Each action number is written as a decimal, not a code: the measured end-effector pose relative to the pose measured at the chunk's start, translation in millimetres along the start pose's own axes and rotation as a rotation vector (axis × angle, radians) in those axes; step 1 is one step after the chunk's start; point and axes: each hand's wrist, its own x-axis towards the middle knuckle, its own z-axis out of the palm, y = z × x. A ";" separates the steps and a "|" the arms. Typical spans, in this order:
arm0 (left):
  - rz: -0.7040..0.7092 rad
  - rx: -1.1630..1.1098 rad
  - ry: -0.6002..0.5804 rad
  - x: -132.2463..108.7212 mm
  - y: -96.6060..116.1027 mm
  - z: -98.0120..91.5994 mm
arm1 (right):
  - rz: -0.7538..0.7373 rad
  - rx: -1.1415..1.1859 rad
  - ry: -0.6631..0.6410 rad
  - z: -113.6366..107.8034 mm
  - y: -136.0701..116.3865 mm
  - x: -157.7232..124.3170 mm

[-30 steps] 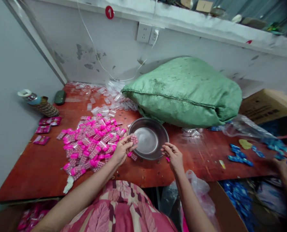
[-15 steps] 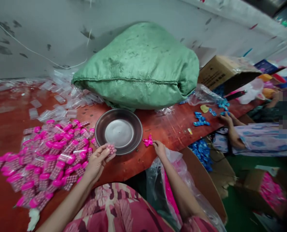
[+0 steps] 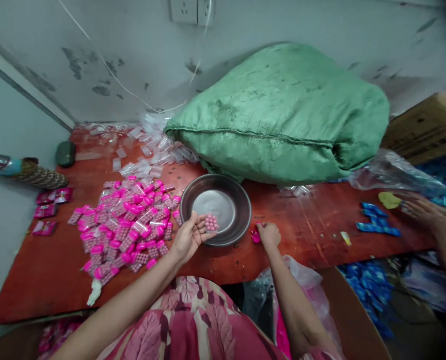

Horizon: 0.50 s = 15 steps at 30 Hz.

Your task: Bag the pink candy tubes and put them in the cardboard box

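Note:
My left hand (image 3: 188, 239), palm up over the near rim of a metal bowl (image 3: 241, 227), holds a small clear container of pink balls (image 3: 211, 223) on its fingers. Nothing lies in the bowl's visible bottom. To the bowl's right, my right hand (image 3: 270, 235) has its fingers closed on a small bright pink piece (image 3: 256, 236) at the tabletop. The fingers partly cover that piece, so its kind is unclear. Left of the bowl is a heap of clear containers with pink caps (image 3: 127, 232), filled with pink balls.
A big green sack (image 3: 283, 120) leans on the wall behind the bowl. Clear empty plastic containers (image 3: 158, 150) lie at the back left. Blue wrapped pieces (image 3: 378, 220) and a co-worker's hand (image 3: 429, 212) are at the right. A plastic bag (image 3: 301, 277) hangs at the table's front edge.
The view has swung left, bringing the table's left end into sight. My left hand has turned palm up with the container. My right hand now covers more of the pink piece.

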 end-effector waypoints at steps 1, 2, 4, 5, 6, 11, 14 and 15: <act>0.003 -0.007 -0.002 -1.5 0.9 0.2 | -0.019 0.017 0.002 -4.0 -0.3 -0.9; 0.008 -0.013 -0.004 -3.3 1.7 0.1 | -0.037 0.039 0.007 -8.9 -0.5 -2.7; 0.017 -0.021 -0.009 -7.6 3.0 -1.0 | -0.080 0.102 0.015 -19.3 -1.0 -10.8; 0.021 -0.024 -0.012 -9.8 3.5 -2.0 | -0.111 0.144 0.007 -23.6 -1.8 -18.2; 0.025 -0.027 -0.014 -11.9 3.9 -3.3 | -0.150 0.190 -0.015 -26.6 -2.9 -28.6; 0.055 -0.034 -0.023 -19.5 5.6 -11.7 | -0.386 0.372 -0.294 -12.4 -8.6 -126.5; 0.061 -0.037 -0.043 -24.6 6.2 -16.5 | -0.497 0.496 -0.629 8.9 -7.6 -191.0; 0.060 -0.035 -0.056 -27.0 6.3 -18.0 | -0.503 0.512 -0.690 14.7 -6.5 -206.4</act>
